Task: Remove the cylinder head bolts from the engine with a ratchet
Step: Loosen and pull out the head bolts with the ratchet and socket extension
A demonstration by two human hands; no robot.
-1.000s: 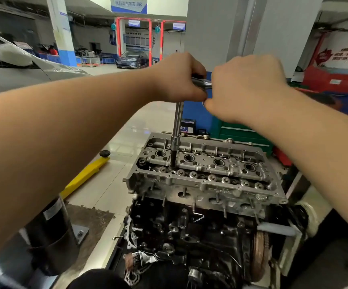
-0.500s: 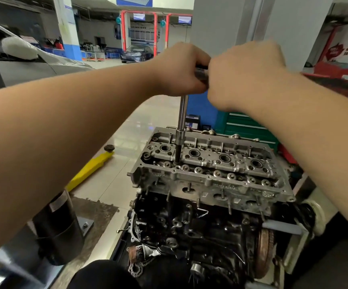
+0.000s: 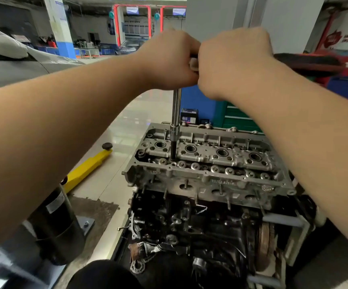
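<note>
An engine stands on a stand with its bare aluminium cylinder head [image 3: 208, 163] facing up. A long chrome extension bar [image 3: 176, 109] rises upright from a dark socket [image 3: 173, 150] seated in a bolt hole near the head's left end. The ratchet handle [image 3: 193, 64] at the top is almost wholly hidden by my fists. My left hand [image 3: 169, 59] grips the top of the tool. My right hand [image 3: 233, 59] grips the handle right beside it, and the two hands touch. The bolt under the socket is hidden.
A yellow floor-jack handle [image 3: 89, 166] lies on the tiled floor at left, near a black cylinder [image 3: 54, 224] on a base. A green tool cabinet [image 3: 239, 117] stands behind the engine. A grey car [image 3: 12, 59] is parked at far left, red equipment [image 3: 335, 65] at right.
My two hands have closed together on the ratchet head, and the gap between them is gone. The extension bar stays upright in the same bolt hole. The camera moved in slightly.
</note>
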